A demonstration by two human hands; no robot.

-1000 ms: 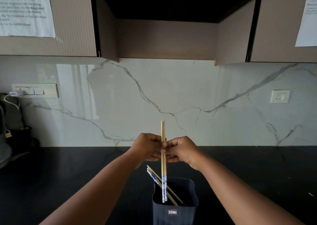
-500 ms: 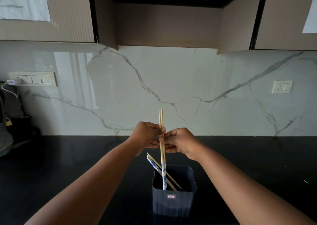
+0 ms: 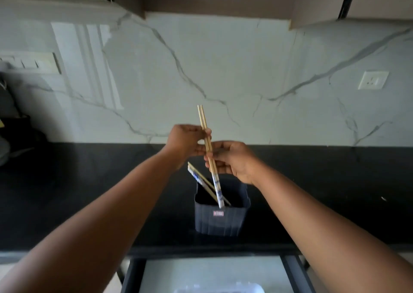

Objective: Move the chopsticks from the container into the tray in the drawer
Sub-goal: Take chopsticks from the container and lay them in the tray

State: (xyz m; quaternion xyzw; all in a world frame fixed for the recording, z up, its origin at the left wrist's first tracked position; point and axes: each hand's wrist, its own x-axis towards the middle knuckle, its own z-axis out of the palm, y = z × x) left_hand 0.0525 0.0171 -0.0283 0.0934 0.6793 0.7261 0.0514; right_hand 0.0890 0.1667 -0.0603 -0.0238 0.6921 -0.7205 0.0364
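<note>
A pair of wooden chopsticks (image 3: 203, 119) with blue-and-white patterned ends is held nearly upright above the dark container (image 3: 221, 220) on the black counter. My left hand (image 3: 186, 141) pinches the pair near its upper part. My right hand (image 3: 232, 159) grips it lower down, just above the patterned ends. Other chopsticks (image 3: 202, 182) lean to the left inside the container. The open drawer (image 3: 290, 272) shows at the bottom edge, with a pale, clear tray (image 3: 252, 287) partly in view inside it.
A marble backsplash rises behind the black counter (image 3: 324, 181). A switch panel (image 3: 33, 63) and dark objects (image 3: 15, 134) sit at the far left, and a wall socket (image 3: 372, 80) at the right. Cabinets hang overhead.
The view has tilted downward, so the open drawer and tray now show at the bottom. The held pair has tilted slightly, and my right hand has slid lower along it.
</note>
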